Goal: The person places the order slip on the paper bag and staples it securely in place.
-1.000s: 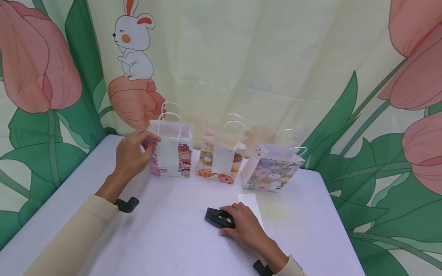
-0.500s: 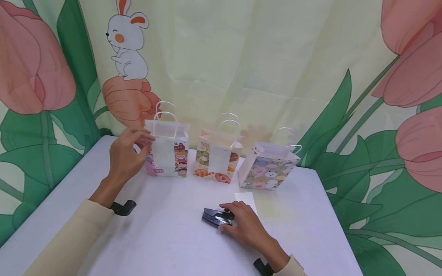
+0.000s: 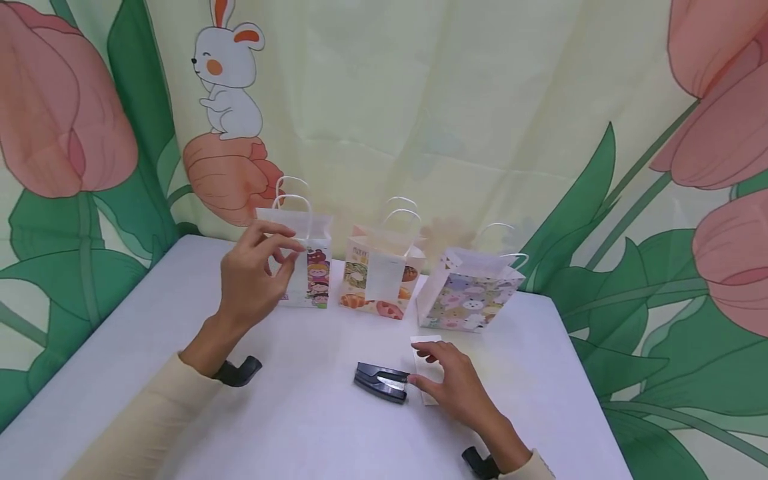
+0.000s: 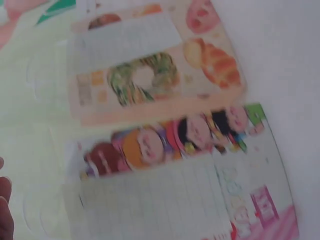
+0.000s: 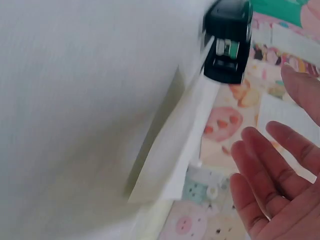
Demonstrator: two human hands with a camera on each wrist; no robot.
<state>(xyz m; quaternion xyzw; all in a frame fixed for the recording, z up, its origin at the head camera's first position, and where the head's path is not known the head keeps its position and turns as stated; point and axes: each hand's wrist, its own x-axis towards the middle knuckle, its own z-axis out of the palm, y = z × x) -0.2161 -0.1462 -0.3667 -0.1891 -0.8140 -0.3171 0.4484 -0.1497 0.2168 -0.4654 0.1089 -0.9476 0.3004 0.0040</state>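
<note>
My left hand (image 3: 255, 273) hovers before the left paper gift bag (image 3: 319, 273), fingers loosely bent with nothing between them. A lined paper strip (image 4: 155, 205) lies flat on that bag's front, as the left wrist view shows. My right hand (image 3: 459, 387) is spread over a white paper strip (image 3: 427, 368) on the table and holds nothing. Beside its thumb sits a black stapler (image 3: 381, 382), lying on the tabletop. The right wrist view shows the loose strip (image 5: 167, 150) partly lifted or curled, with the stapler (image 5: 227, 45) at its far end.
At the table's back stand a middle gift bag (image 3: 354, 277) with food prints and a paper strip on its front, and a tilted right bag (image 3: 471, 300) with animal prints. White handles rise from the bags. A printed curtain (image 3: 480, 100) hangs behind the white table (image 3: 300, 413).
My right hand has let go of the stapler and shifted right over the paper strip. The left hand has come away from the left bag's edge, moving right across its front.
</note>
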